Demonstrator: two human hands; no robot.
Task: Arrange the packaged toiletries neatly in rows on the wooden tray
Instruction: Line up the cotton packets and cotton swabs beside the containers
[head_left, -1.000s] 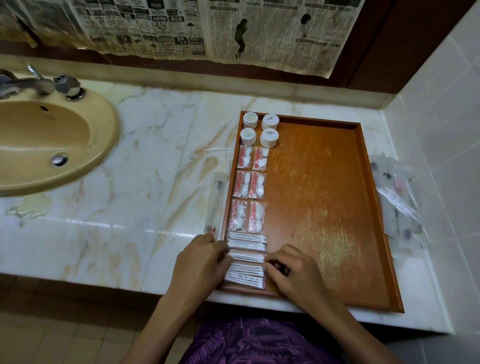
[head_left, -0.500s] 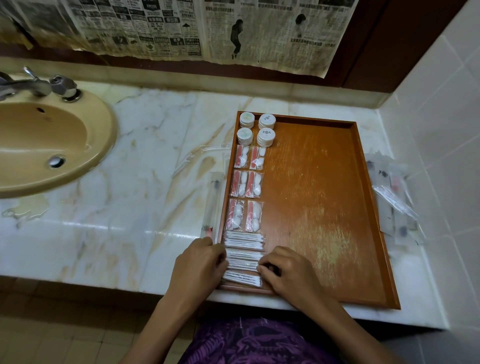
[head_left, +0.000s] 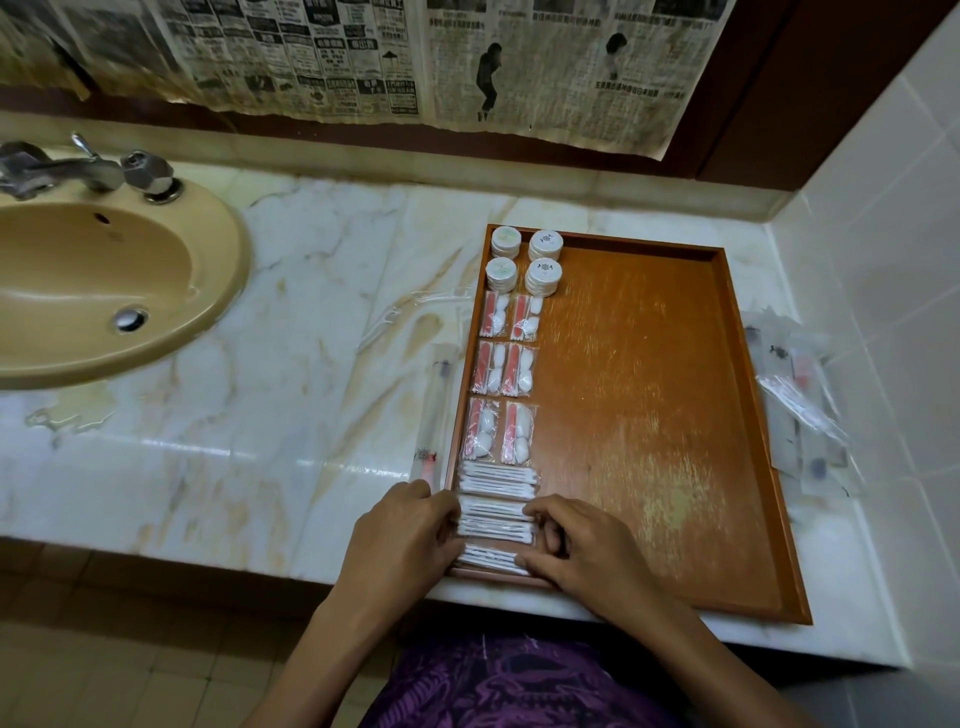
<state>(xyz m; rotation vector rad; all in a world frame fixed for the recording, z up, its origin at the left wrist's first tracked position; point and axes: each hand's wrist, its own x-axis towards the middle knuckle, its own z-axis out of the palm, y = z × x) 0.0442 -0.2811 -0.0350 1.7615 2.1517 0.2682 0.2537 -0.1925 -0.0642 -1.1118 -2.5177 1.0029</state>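
Wooden tray (head_left: 649, 415): left edge filled with round containers (head_left: 524, 260), sachets (head_left: 501, 374) and cotton-swab packets (head_left: 496, 512); remainder bare. Left hand (head_left: 402, 540) and right hand (head_left: 584, 551), fingers curled, pinched the nearest packets. Loose packages (head_left: 800, 405) lay right of tray on desk (head_left: 322, 312), unsorted.

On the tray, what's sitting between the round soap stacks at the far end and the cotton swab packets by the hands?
In the head view, three pairs of red-and-white packets lie between the round soap stacks and the cotton swab packets.
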